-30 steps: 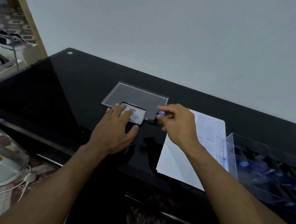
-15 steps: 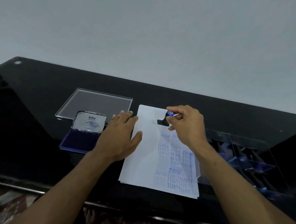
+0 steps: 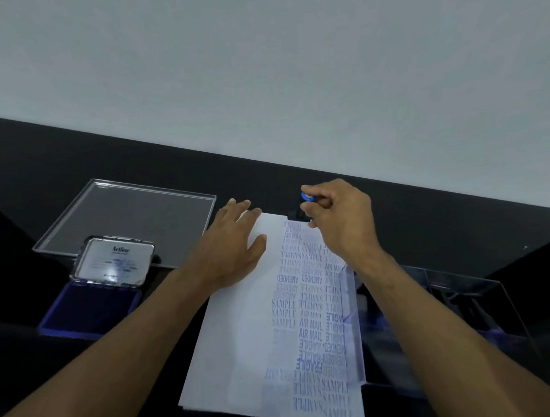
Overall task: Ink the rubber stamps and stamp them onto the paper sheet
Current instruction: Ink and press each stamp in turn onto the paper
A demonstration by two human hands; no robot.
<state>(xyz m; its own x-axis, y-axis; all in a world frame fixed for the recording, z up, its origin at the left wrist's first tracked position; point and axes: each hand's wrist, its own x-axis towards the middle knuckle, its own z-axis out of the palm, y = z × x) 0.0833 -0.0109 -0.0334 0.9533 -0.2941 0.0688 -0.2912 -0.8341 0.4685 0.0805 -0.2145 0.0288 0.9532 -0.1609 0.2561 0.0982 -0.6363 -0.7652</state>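
Single head-worn view only. The black worktop (image 3: 73,161) is looked down on from above its near edge, facing forward toward the pale wall (image 3: 260,65) behind it. Worktop is seen at close, arm's-reach range; wide-angle curvature is noted. No second view is provided.

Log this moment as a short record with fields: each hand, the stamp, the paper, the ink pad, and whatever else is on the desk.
left hand: flat on the paper sheet's far left part, fingers straight
right hand: pinches the stamp's blue knob
stamp: dark body, at the sheet's far edge
paper sheet: right part crowded with blue prints (SAMPLE, AIR MAIL, AMENDED, FRAGILE), left part blank
ink pad: open, blue, lid raised behind it
clear tray: behind the pad
clear box: right of the sheet; contents unclear
desk: black, glossy
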